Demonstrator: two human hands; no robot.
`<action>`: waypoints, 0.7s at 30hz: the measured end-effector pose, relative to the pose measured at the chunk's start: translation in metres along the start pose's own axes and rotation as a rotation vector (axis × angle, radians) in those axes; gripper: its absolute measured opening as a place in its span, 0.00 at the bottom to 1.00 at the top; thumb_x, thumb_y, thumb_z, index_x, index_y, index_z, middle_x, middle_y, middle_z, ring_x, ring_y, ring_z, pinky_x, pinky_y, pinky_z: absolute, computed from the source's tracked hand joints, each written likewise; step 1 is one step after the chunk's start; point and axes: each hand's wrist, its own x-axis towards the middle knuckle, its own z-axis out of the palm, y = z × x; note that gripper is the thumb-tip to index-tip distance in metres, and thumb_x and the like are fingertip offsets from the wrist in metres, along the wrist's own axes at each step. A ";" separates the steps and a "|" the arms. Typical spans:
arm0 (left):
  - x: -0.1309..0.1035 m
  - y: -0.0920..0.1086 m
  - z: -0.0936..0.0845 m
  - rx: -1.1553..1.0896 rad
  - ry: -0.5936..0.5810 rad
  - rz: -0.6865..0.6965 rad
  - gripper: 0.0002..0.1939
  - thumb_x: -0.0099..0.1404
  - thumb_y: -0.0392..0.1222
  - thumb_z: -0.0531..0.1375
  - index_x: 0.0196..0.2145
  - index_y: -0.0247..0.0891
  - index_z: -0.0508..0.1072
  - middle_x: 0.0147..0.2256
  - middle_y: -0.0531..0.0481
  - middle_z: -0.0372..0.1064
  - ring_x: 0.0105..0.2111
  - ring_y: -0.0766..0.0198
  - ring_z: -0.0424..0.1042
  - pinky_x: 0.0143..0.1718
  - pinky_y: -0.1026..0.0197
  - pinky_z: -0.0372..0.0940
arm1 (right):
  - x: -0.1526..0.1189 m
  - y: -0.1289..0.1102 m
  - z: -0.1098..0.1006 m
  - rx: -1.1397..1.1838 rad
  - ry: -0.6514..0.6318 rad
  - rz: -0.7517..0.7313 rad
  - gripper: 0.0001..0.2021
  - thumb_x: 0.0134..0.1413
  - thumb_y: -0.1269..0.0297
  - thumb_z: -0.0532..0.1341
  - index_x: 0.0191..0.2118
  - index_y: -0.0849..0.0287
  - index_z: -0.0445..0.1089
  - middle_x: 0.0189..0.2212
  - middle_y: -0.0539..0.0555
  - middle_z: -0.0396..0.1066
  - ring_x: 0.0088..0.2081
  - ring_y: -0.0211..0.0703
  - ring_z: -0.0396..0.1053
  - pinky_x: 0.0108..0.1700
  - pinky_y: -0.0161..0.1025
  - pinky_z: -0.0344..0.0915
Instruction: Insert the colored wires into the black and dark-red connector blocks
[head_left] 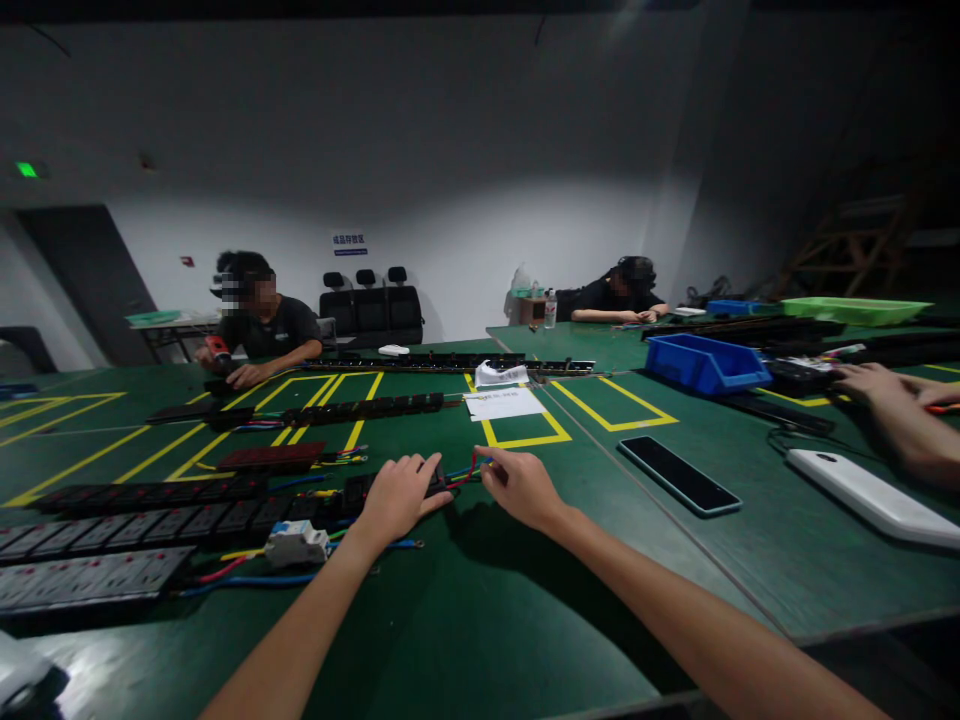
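My left hand (396, 502) lies over the end of a long black socket strip (214, 518), fingers on top and thumb along the near side. From that end, beneath my fingers, short coloured wires stick out to the right. My right hand (523, 487) is closed in a pinch on a red wire (473, 464) there; a blue wire (456, 478) runs close by. Nearer me lies another socket strip (90, 580) with red and blue leads. A white circuit breaker (296, 543) rests beside my left wrist.
To the right lie a phone (679, 474) and a white power bank (870, 492). Behind them stands a blue bin (703, 364). A paper sheet (506, 403) lies ahead. A co-worker at far left holds a red power tool (218, 350); another person's hands (874, 385) work at right.
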 end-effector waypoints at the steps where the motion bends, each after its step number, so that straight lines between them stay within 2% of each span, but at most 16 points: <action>1: 0.000 0.000 0.000 0.001 0.001 0.001 0.33 0.71 0.63 0.52 0.63 0.38 0.64 0.47 0.40 0.72 0.46 0.51 0.71 0.42 0.55 0.60 | 0.000 0.001 -0.001 -0.014 -0.020 0.010 0.19 0.63 0.65 0.57 0.57 0.59 0.73 0.27 0.52 0.77 0.25 0.38 0.69 0.32 0.34 0.60; 7: 0.000 -0.001 0.001 0.001 0.006 0.003 0.34 0.71 0.64 0.50 0.63 0.37 0.64 0.47 0.40 0.72 0.45 0.51 0.71 0.42 0.55 0.60 | 0.001 0.009 -0.001 -0.080 -0.155 0.027 0.27 0.62 0.66 0.56 0.67 0.61 0.62 0.24 0.49 0.76 0.24 0.39 0.70 0.31 0.34 0.57; 10: 0.000 -0.001 0.002 -0.003 0.006 0.002 0.34 0.71 0.64 0.50 0.63 0.37 0.64 0.47 0.40 0.72 0.45 0.51 0.71 0.42 0.55 0.61 | 0.002 0.014 0.000 -0.099 -0.186 0.060 0.28 0.62 0.65 0.56 0.68 0.61 0.60 0.24 0.49 0.76 0.24 0.39 0.70 0.30 0.34 0.57; 15: 0.001 0.000 0.001 -0.009 0.001 0.001 0.34 0.71 0.64 0.51 0.63 0.37 0.64 0.47 0.40 0.72 0.46 0.51 0.71 0.43 0.55 0.61 | 0.003 0.017 -0.001 -0.166 -0.087 0.054 0.24 0.62 0.66 0.56 0.62 0.59 0.68 0.30 0.52 0.79 0.29 0.41 0.73 0.33 0.34 0.61; 18: 0.001 0.000 0.001 -0.009 0.001 0.002 0.34 0.71 0.64 0.51 0.63 0.37 0.64 0.48 0.40 0.72 0.46 0.51 0.71 0.42 0.54 0.61 | 0.001 0.014 -0.001 -0.144 -0.027 -0.017 0.21 0.63 0.66 0.56 0.59 0.60 0.71 0.35 0.55 0.80 0.32 0.42 0.75 0.36 0.35 0.63; 21: 0.000 0.000 0.001 -0.003 0.001 0.001 0.34 0.70 0.63 0.52 0.63 0.37 0.64 0.47 0.40 0.72 0.46 0.50 0.71 0.42 0.54 0.61 | -0.002 0.007 -0.002 -0.108 -0.004 -0.115 0.21 0.63 0.66 0.56 0.59 0.61 0.71 0.35 0.55 0.80 0.30 0.40 0.74 0.35 0.35 0.63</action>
